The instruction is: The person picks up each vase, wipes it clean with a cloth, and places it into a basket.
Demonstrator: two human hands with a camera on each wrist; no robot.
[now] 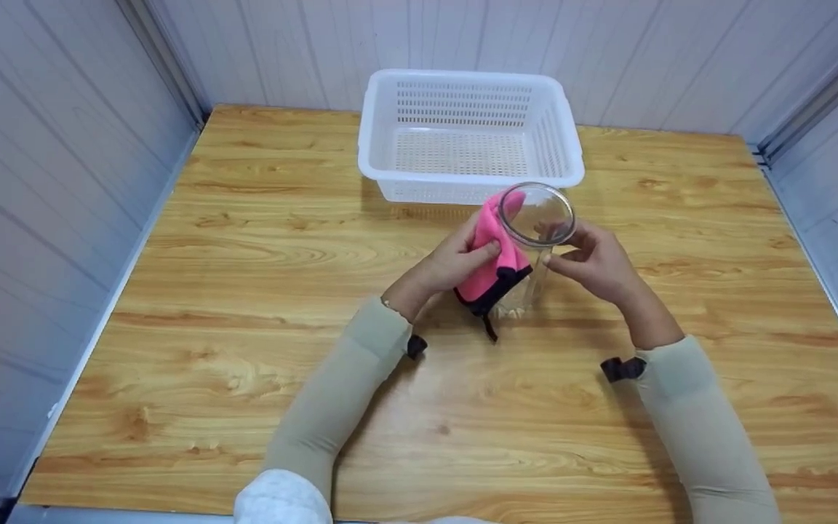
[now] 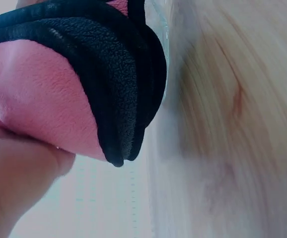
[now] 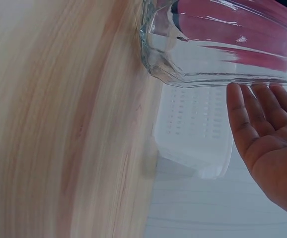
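A clear glass vase (image 1: 535, 273) with a thick round rim is held in front of the basket, its mouth tipped toward the head camera. My left hand (image 1: 452, 258) grips a pink cloth (image 1: 479, 282) with black edging against the vase's left side, the thumb over the fabric. The cloth's black-trimmed folds (image 2: 118, 89) fill much of the left wrist view. My right hand (image 1: 603, 266) holds the vase from the right near the rim. In the right wrist view its fingertips (image 3: 235, 91) touch the glass wall, and the cloth shows pink through it.
A white plastic basket (image 1: 470, 178) with slotted walls stands at the back of the wooden table (image 1: 244, 306), just beyond the vase. Pale panel walls (image 1: 48, 182) enclose the table at the left, back and right. A black wrist mount (image 1: 623, 369) sits on each sleeve.
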